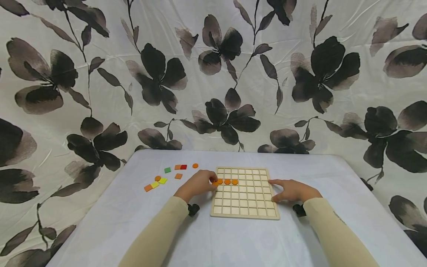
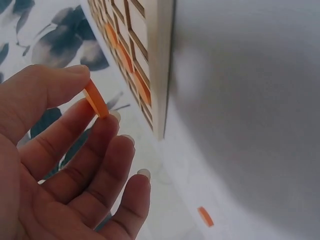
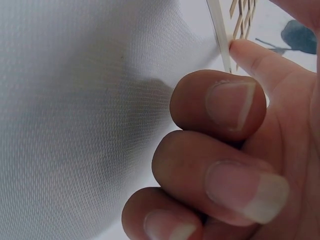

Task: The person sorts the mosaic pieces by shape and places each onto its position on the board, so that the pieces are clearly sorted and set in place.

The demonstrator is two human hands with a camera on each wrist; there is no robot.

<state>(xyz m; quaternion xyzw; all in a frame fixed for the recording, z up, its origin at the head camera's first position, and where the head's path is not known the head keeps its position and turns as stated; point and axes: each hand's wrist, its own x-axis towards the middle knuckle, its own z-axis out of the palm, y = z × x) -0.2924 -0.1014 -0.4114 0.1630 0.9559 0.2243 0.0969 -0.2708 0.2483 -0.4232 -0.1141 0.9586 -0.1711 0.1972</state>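
Observation:
My left hand (image 1: 197,184) pinches an orange disc (image 2: 96,100) between thumb and fingertips, at the left edge of a pale wooden grid board (image 1: 245,216). The disc is tilted on edge and held off the board in the left wrist view. Three orange discs (image 1: 235,182) lie in a row in the board's cells, starting from the left side. Against the board's right edge, my right hand (image 1: 295,190) rests its extended index finger and its thumb. Its other fingers (image 3: 200,100) bend inward over the white cloth and hold nothing.
Left of the board lie loose flat pieces: a green square (image 1: 167,170), a red square (image 1: 184,167), yellow squares (image 1: 162,180), several orange squares (image 1: 178,176) and two orange discs (image 1: 195,165). A white cloth covers the table (image 1: 253,244); a floral curtain (image 1: 220,74) hangs behind.

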